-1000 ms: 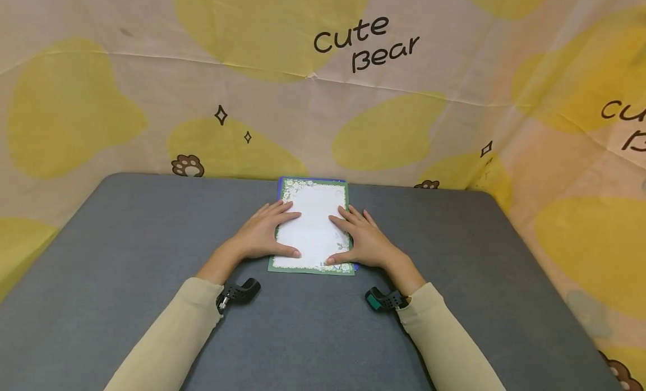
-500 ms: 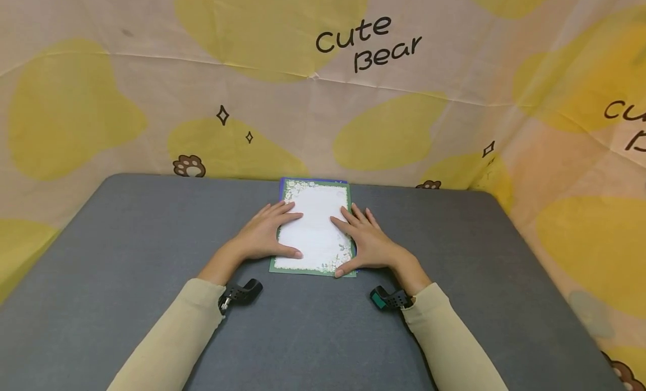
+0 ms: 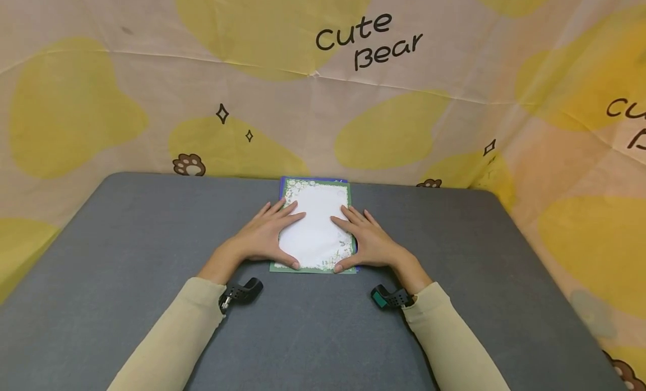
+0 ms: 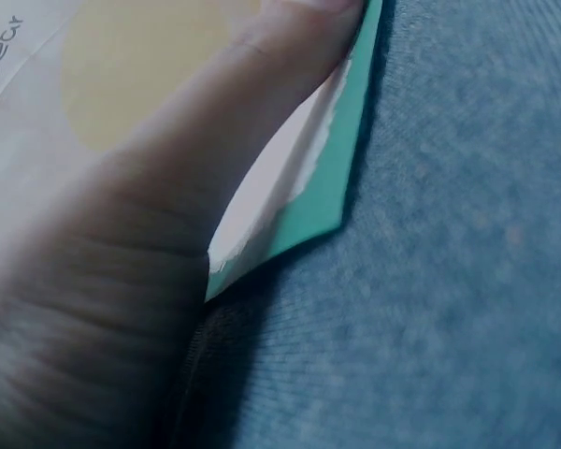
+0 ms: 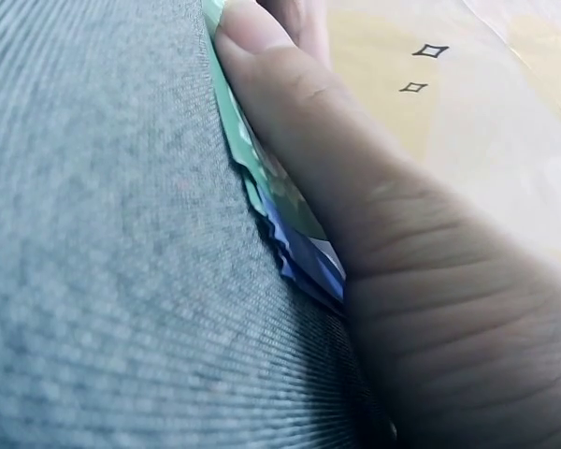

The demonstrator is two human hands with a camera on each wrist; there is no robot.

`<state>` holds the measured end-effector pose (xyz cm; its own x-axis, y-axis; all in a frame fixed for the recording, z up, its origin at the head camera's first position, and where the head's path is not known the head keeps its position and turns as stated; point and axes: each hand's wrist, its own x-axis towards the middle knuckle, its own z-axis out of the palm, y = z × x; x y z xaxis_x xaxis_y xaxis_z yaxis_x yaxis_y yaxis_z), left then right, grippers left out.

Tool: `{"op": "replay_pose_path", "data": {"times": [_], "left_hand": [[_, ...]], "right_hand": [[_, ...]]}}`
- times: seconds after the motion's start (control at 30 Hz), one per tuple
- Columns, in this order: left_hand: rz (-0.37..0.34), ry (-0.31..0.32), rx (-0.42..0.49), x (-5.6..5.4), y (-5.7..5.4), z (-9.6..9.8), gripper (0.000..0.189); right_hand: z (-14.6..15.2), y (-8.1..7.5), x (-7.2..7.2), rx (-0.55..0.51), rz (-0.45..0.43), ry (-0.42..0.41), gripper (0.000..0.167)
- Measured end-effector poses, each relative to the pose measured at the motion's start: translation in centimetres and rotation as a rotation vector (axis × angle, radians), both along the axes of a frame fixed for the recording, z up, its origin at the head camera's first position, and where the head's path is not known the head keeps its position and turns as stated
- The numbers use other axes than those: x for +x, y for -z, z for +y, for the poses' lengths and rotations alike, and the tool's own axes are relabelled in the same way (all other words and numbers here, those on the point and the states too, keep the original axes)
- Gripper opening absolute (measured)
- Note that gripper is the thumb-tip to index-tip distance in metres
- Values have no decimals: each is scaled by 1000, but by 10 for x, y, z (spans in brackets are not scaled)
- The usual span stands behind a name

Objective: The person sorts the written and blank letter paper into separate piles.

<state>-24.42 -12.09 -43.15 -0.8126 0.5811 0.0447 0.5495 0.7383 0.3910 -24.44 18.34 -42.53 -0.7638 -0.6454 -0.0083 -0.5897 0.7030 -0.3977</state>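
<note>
Papers [image 3: 317,229] on gray table [image 3: 151,234], yellow-blotched cloth [image 3: 282,107] behind.

This is a cloth-screened corner; whether of a home or a workplace cannot be told. Creased fabric [image 3: 282,110] printed with "cute Bear" and paw marks hangs behind a grey desk [image 3: 313,340] with rounded corners.
</note>
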Motion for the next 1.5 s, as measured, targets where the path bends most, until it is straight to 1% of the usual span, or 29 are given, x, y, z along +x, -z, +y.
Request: {"op": "replay_pose_path", "data": {"times": [0.23,0.33,0.47,0.63,0.73,0.8,0.93,1.0,1.17,1.3,1.4,1.5], "left_hand": [[-13,14,0,2,-2,-1,127],[-17,19,-10,1,-2,-2,126],[-22,15,-16,1,-1,-2,121],[-13,-4,19,-1,-2,0,112],[-12,-27,65,-2,-1,0,104],[-20,-51,114,-4,0,0,97],[-40,-108,244,-4,1,-1,79],[-45,-129,290,-4,2,-1,71],[-49,-155,327,-6,5,-2,58],[-44,-184,382,-5,5,-2,54],[-25,-197,441,-4,4,-2,52],[14,-188,498,-4,4,-1,47]], "right_hand": [[0,1,-1,-49,-15,33,103],[0,1,0,-59,-17,39,100],[0,0,0,-63,1,29,102],[1,0,0,-59,11,18,110],[1,1,0,-75,-1,28,107],[1,2,-1,-107,-15,48,100],[0,6,-3,-190,-32,99,82],[0,7,-4,-219,-33,116,76],[0,6,-2,-304,-43,153,69],[0,3,1,-380,-62,221,60],[0,2,1,-429,-40,263,56],[-1,3,0,-464,8,302,52]]}}
